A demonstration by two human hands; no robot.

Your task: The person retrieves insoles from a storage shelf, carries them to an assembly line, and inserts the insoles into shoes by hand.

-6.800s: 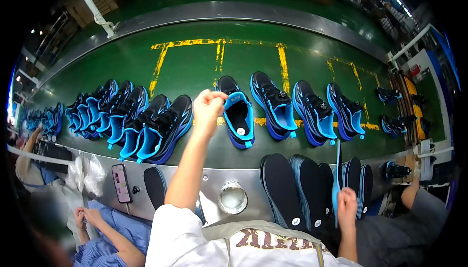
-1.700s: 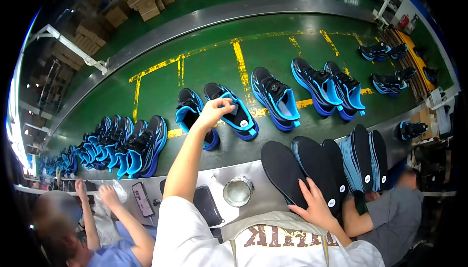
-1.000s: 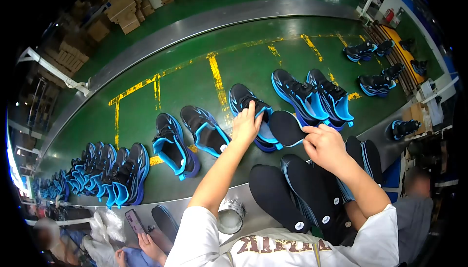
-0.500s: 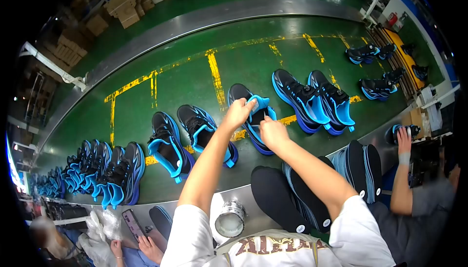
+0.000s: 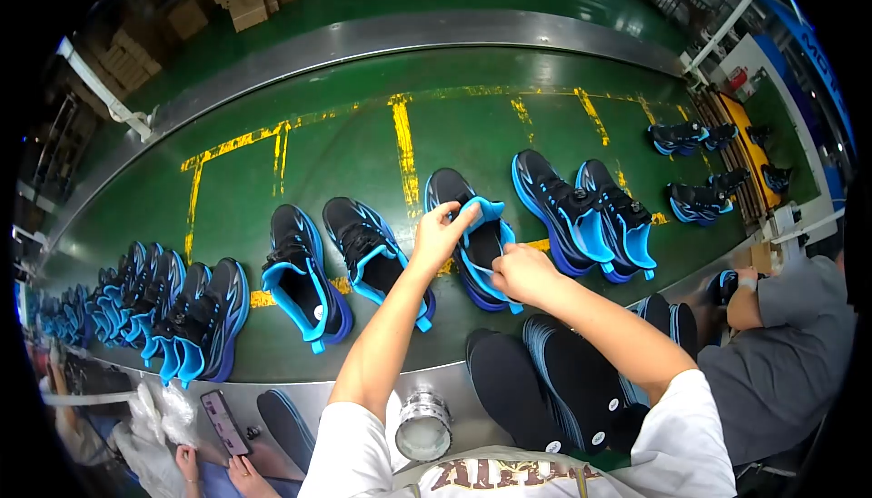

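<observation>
A black sneaker with blue lining (image 5: 448, 187) lies on the green belt in front of me, its toe pointing away. My left hand (image 5: 442, 234) pinches the sneaker's blue tongue and holds it up. My right hand (image 5: 527, 274) is closed on a thin light-coloured stick (image 5: 476, 269) at the heel side of the shoe opening. The stick's tip reaches across the opening; its exact kind is too small to make out. A matching sneaker (image 5: 367, 244) stands just left of my left forearm. Another pair, including a sneaker (image 5: 556, 203), stands to the right.
Stacked black insoles (image 5: 509, 380) and a jar (image 5: 423, 427) with pale contents sit on the metal ledge near me. More sneakers line the belt on both sides. A co-worker's hands are beside a phone (image 5: 224, 423) at lower left; another person works at right.
My right hand has moved back toward the heel, and the stick now lies flatter across the opening. My left hand keeps hold of the tongue. The view has shifted slightly.
</observation>
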